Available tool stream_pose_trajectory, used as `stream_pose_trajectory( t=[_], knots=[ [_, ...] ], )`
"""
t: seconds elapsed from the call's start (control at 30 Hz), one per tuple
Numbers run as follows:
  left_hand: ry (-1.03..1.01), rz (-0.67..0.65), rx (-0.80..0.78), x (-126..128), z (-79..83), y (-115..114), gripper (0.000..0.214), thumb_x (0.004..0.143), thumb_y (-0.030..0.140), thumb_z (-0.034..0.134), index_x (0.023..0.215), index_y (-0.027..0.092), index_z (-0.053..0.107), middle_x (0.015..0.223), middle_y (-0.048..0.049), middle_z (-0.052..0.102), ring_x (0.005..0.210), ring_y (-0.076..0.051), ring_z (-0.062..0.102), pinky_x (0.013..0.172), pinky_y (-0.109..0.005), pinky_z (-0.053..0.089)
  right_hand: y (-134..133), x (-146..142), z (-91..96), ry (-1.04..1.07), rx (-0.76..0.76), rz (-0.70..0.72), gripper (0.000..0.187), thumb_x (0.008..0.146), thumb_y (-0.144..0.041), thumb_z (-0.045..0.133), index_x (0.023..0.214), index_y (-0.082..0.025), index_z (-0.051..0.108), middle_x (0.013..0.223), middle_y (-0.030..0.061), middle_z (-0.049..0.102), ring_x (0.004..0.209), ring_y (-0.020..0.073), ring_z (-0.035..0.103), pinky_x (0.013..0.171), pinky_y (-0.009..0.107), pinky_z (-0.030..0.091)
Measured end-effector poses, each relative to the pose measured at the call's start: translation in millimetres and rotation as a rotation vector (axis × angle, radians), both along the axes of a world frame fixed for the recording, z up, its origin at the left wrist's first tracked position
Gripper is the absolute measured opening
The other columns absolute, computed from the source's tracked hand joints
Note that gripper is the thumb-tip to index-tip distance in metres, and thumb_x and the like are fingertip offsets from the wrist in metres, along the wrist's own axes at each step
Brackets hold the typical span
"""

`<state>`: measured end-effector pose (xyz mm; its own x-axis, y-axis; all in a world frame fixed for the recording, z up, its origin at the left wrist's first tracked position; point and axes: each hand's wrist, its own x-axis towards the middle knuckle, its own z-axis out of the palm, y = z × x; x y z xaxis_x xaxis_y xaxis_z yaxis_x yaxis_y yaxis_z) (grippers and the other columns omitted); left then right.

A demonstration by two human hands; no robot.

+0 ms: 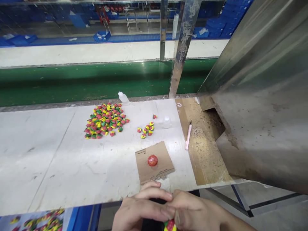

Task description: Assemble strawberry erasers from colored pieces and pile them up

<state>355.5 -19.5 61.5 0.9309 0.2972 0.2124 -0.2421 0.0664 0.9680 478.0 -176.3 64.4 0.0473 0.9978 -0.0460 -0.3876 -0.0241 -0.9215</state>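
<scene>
Lower left of the frame: small pink, yellow and green pieces (pixel 45 221) lie scattered on a pale surface, beside a blue upright wall (pixel 83 218). Above them a long white worktop (pixel 96 173) with scuff marks and a thin dark seam runs across the left and centre. Behind it, a dark green horizontal band (pixel 84 80) spans from the left edge to the metal sheet at right.

Left of centre: a dense heap of pink, yellow and green pieces (pixel 106 120), several touching. At its upper right, a translucent white plastic bottle (pixel 124 98), tilted, near the worktop's back edge.

Bottom centre: left hand (pixel 141 205), fingers bent, its tips meeting those of the right hand (pixel 194 208). Hands together, clamped on a small pink, yellow and green rounded piece (pixel 170 225) at the bottom edge; fingers and the frame's edge hide part of it.

Above the hands: a brown cardboard square (pixel 163 157) bearing a round, glossy red disc (pixel 152 160). Farther up, a loose cluster of similar pieces (pixel 146 129), with a small clear container (pixel 166 122) to its right.

Right of centre: a slim pink pen with a dark tip (pixel 189 138), across the left part of a brown, speckled cardboard strip (pixel 209 160). Far right: a large grey metal sheet (pixel 264 80), slanting, stained in places
</scene>
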Motion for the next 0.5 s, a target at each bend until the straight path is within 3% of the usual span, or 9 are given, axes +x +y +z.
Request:
stream_pose_trajectory(
  t=[0.2,0.3,0.5],
  knots=[
    [-0.007,-0.046,-0.026,0.1,-4.8,-3.4,0.035,0.085,0.028,0.086,0.116,0.045,0.082,0.098,-0.0044,0.087,0.094,-0.031,0.084,0.100,-0.047,0.064,4.6,-12.1,-8.9,-0.050,0.056,-0.155,0.061,0.100,-0.078,0.046,0.081,-0.021,0.052,0.074,-0.0005,0.046,0.066,0.0137,0.044,0.070,0.026,0.045],
    [-0.001,-0.054,0.003,-4.0,-6.4,-3.8,0.043,0.085,0.023,0.086,0.122,0.044,0.080,0.105,-0.0058,0.085,0.099,-0.032,0.083,0.101,-0.048,0.063,2.4,-16.2,-10.2,0.006,0.058,-0.206,0.054,0.104,-0.068,0.050,0.079,-0.020,0.050,0.071,-0.0020,0.044,0.062,0.0114,0.041,0.062,0.022,0.040],
    [0.001,0.023,-0.019,3.5,-1.3,-3.3,0.035,0.084,0.028,0.088,0.116,0.040,0.083,0.099,-0.0067,0.087,0.092,-0.031,0.084,0.097,-0.041,0.065,2.0,-12.8,-2.9,0.190,-0.035,-0.104,0.053,0.105,-0.065,0.053,0.080,-0.019,0.047,0.062,-0.0054,0.039,0.052,0.0062,0.033,0.047,0.018,0.026]
  ],
)
